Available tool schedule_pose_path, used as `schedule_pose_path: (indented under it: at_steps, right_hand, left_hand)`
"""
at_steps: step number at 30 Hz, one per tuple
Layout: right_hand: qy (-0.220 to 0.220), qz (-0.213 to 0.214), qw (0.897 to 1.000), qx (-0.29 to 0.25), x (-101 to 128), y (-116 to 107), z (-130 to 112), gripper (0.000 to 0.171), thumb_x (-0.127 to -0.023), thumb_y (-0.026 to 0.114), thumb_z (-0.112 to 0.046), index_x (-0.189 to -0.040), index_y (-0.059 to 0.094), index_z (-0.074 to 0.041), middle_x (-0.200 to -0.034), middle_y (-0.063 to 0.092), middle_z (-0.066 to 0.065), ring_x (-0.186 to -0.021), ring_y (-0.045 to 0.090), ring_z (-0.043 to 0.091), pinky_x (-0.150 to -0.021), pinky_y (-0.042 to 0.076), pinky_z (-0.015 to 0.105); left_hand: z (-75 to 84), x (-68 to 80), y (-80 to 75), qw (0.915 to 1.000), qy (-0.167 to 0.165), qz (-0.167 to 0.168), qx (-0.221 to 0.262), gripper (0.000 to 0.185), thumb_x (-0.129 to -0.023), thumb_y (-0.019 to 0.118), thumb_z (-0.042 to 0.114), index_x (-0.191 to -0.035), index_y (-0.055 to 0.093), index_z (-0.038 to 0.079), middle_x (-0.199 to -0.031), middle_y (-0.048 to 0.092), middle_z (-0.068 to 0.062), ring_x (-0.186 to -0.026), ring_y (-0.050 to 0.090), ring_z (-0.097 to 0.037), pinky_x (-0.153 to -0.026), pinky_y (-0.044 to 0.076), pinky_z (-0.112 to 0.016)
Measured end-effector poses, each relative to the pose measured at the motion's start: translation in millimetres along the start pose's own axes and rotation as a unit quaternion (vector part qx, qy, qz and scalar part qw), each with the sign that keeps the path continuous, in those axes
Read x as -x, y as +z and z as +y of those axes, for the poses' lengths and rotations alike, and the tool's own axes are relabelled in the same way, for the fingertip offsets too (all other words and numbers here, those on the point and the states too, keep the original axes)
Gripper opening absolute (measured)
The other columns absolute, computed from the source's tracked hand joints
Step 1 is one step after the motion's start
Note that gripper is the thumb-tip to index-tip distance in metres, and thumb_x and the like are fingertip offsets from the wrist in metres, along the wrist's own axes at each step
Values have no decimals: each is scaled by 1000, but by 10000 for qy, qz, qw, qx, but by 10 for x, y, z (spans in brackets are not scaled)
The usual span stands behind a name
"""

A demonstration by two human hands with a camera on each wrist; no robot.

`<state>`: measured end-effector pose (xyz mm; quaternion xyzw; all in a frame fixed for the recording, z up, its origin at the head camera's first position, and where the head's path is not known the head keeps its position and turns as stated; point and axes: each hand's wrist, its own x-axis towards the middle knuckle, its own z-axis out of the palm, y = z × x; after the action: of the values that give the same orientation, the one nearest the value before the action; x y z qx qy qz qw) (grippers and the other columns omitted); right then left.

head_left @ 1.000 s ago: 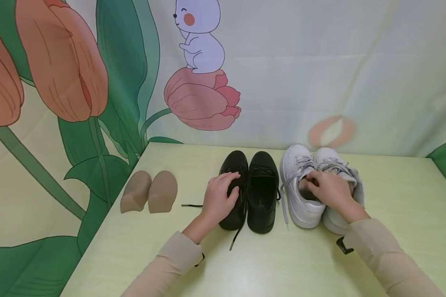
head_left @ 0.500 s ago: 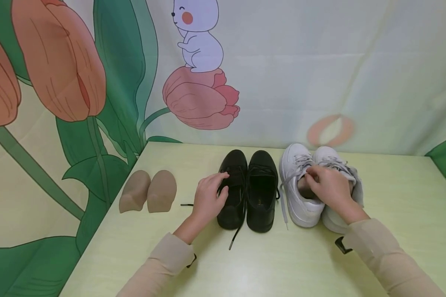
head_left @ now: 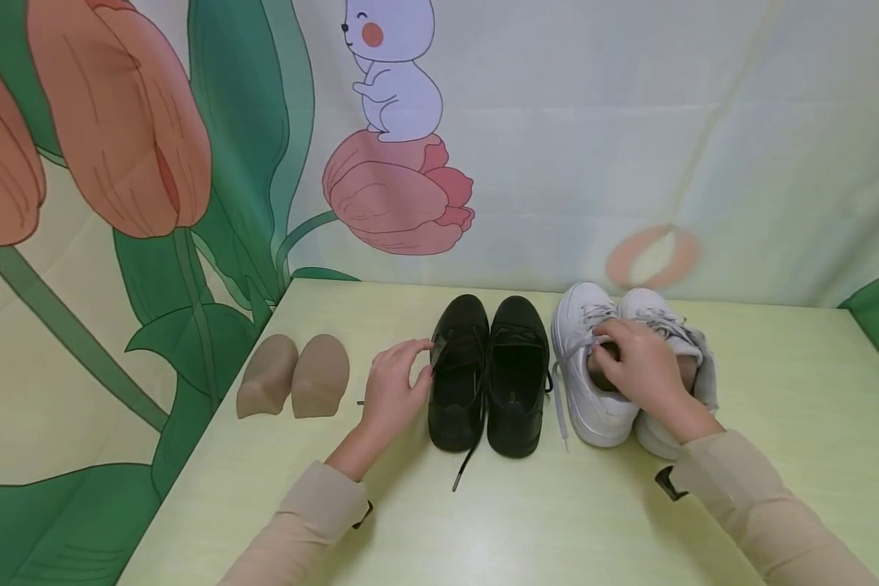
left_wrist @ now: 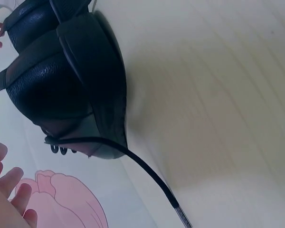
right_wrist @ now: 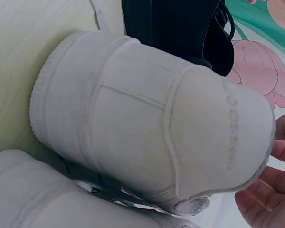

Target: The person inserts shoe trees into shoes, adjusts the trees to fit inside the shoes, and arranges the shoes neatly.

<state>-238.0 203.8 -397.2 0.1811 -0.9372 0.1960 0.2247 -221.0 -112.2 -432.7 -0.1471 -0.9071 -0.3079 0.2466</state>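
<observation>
Pale green wooden tabletop (head_left: 483, 521) meets a tulip-and-rabbit cloth backdrop (head_left: 630, 122). Two tan shoe inserts (head_left: 293, 376) sit near its left edge. Left hand (head_left: 390, 391), fingers relaxed, touches the black leather shoes (head_left: 489, 374) mid-table; right hand (head_left: 640, 366) grips the white sneakers (head_left: 593, 407) towards the right.

A staged recording set is suggested. A pale green table (head_left: 483, 521) is backed by a printed cartoon backdrop (head_left: 190, 163) of tulips and a rabbit.

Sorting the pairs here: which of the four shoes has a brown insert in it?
The left white sneaker, beside the black shoes. The right hand rests on its opening, where something brown shows; the black shoes' openings look dark.
</observation>
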Motion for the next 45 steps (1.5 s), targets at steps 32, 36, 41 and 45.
schedule_pose_path:
  at_steps: [32,36,41,45]
  right_hand:
    - [-453,-638,9963,-365,-3,75,-148,23,-79,60,-14,-100,63,-4,-106,61,13,-87,56,25,-75,45,41]
    - [-470,-718,9958,-328,-5,86,-151,22,-80,60,-14,-100,62,-5,-106,61,12,-83,55,23,-73,45,39]
    - [-505,-791,9951,-309,-4,92,-156,22,-80,60,-14,-100,62,-5,-105,61,10,-84,53,24,-73,44,39]
    - [-527,-868,9944,-311,-4,92,-167,23,-80,60,-14,-102,61,-5,-105,61,10,-86,53,24,-73,44,39]
  left_hand:
    - [-370,86,-262,9986,-369,369,69,29,-78,58,4,-107,60,5,-108,62,-11,-105,54,-28,-90,37,-47]
    - [-441,95,-286,9979,-481,419,86,29,-78,58,3,-107,60,4,-107,62,-12,-104,54,-29,-89,37,-47]
    - [-512,107,-317,9971,-666,372,55,30,-78,57,4,-108,60,4,-108,62,-12,-104,54,-29,-91,36,-46]
    - [-569,99,-345,9958,-858,331,-39,30,-79,57,5,-109,59,5,-107,62,-13,-102,54,-29,-91,36,-46]
